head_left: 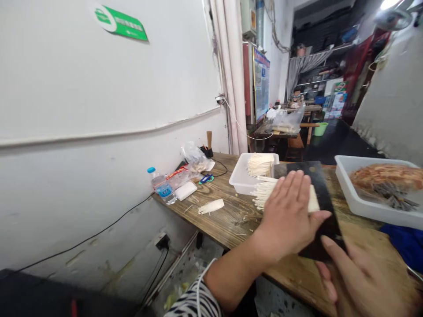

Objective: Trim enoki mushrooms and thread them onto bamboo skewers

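My left hand [291, 211] lies flat, fingers stretched out, over a bunch of white enoki mushrooms [262, 193]. Under that bunch is the broad dark blade of a cleaver [325, 211]. Closed at the cleaver's near end is my right hand [360, 268], slightly blurred; the handle is mostly hidden in it. More enoki mushrooms [261, 164] rest in a white plastic tub [239, 176], just beyond the bunch under my hand. A wooden cutting board [366, 237] shows below the blade.
On the wooden table [231, 215] lies a small mushroom piece [211, 207]. A water bottle [161, 185], plastic bags [194, 158] and blue scissors [206, 178] are by the wall. At right stands another tub [350, 198] with bagged brownish food, beside a blue cloth [401, 242].
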Demonstrator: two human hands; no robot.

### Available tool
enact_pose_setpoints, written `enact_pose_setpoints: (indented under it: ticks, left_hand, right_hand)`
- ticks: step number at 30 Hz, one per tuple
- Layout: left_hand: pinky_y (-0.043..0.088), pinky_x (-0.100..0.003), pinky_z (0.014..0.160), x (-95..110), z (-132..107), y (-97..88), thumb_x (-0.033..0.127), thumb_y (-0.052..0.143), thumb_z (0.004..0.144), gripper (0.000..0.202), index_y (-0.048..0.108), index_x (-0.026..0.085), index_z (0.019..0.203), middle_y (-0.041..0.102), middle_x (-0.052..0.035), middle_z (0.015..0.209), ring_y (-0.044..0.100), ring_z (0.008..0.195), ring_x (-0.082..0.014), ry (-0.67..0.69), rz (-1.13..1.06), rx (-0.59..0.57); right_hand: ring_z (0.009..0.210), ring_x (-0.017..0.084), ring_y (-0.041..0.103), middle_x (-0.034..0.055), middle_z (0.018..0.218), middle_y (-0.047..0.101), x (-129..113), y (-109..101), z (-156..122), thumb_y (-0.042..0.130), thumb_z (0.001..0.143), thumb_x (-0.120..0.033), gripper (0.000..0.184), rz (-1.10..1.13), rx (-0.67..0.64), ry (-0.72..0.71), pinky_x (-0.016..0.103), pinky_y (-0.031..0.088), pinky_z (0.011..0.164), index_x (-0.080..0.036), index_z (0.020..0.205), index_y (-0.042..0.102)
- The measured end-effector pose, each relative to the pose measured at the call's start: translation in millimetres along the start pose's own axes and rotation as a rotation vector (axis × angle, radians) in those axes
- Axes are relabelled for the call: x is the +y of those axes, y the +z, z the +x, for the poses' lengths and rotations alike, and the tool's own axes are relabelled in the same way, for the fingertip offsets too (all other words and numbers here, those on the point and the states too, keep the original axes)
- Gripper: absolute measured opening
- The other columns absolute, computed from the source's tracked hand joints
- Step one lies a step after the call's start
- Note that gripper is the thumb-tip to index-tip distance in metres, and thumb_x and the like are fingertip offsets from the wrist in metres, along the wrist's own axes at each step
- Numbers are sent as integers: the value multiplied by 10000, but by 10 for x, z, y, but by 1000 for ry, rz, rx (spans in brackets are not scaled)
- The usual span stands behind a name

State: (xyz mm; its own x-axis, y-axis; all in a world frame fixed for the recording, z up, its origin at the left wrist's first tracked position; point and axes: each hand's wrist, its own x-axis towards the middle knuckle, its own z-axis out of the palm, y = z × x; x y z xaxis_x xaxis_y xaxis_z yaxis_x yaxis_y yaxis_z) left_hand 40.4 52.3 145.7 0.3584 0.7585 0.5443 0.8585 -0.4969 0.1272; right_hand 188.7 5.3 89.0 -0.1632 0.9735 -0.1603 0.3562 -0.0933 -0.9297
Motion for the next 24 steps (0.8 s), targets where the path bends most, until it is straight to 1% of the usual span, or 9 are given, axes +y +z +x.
enact_pose_setpoints:
  ticks: [3,6,10,12,14,17,19,22,24]
  left_hand:
    - [192,-435,1197,-445,-301,-22,516,324,953,682,254,69,1463,256,-131,1548,137,1455,-223,-128,62,-34]
    - [208,-433,1189,-1011,-664,76,476,347,957,650,296,47,1442,285,-159,1532,196,1442,-238,-266,134,-118]
    - [198,-445,1179,-1802,-1038,258,451,315,966,618,308,49,1435,313,-178,1517,229,1433,-240,-411,161,-230]
    - [182,-450,1177,-2146,-1143,344,447,296,967,611,314,51,1432,304,-179,1519,228,1433,-249,-468,132,-288]
    - [192,-454,1169,-2421,-1202,428,441,276,969,607,325,42,1423,321,-195,1508,242,1427,-262,-503,114,-313]
    - [201,-447,1161,-2682,-1237,568,442,254,968,623,330,11,1411,342,-224,1488,269,1415,-282,-549,74,-332]
    - [202,-438,1157,-2757,-1243,677,456,233,968,635,333,9,1407,342,-226,1487,280,1411,-285,-573,38,-338]
    - [198,-441,1154,-2750,-1244,856,486,203,967,647,357,26,1396,343,-222,1487,284,1410,-286,-607,-14,-331]
    - [176,-461,1156,-2705,-1244,955,509,219,958,669,381,12,1376,357,-242,1472,285,1408,-302,-634,-42,-312]
  right_hand:
    - [321,133,496,-39,455,540,-204,495,194,400,843,-683,468,158,-144,-37,259,404,355,-238,705,442]
    - [323,113,490,-72,490,528,-246,1089,489,434,848,-630,415,315,-319,-3,237,396,341,-227,749,409]
    - [345,80,451,-84,514,494,-246,1806,953,401,956,-477,330,313,-407,117,214,400,361,-177,857,495]
    - [420,54,466,-61,620,535,-275,2070,1159,450,964,-444,320,304,-427,184,193,422,411,-143,949,557]
    - [507,56,507,-29,733,577,-309,2251,1321,490,954,-426,309,296,-434,236,196,454,462,-137,1018,576]
    - [585,75,551,-2,822,602,-328,2366,1457,512,945,-405,296,270,-427,290,216,487,509,-140,1061,574]
    - [587,75,552,-2,823,603,-311,2336,1464,514,945,-403,294,240,-415,315,216,489,511,-139,1059,574]
    - [504,60,513,-29,729,580,-260,2124,1336,487,956,-413,296,184,-393,323,199,457,462,-137,1020,570]
    - [403,62,470,-62,597,533,-217,1864,1155,431,974,-393,272,151,-375,295,191,404,394,-147,955,545]
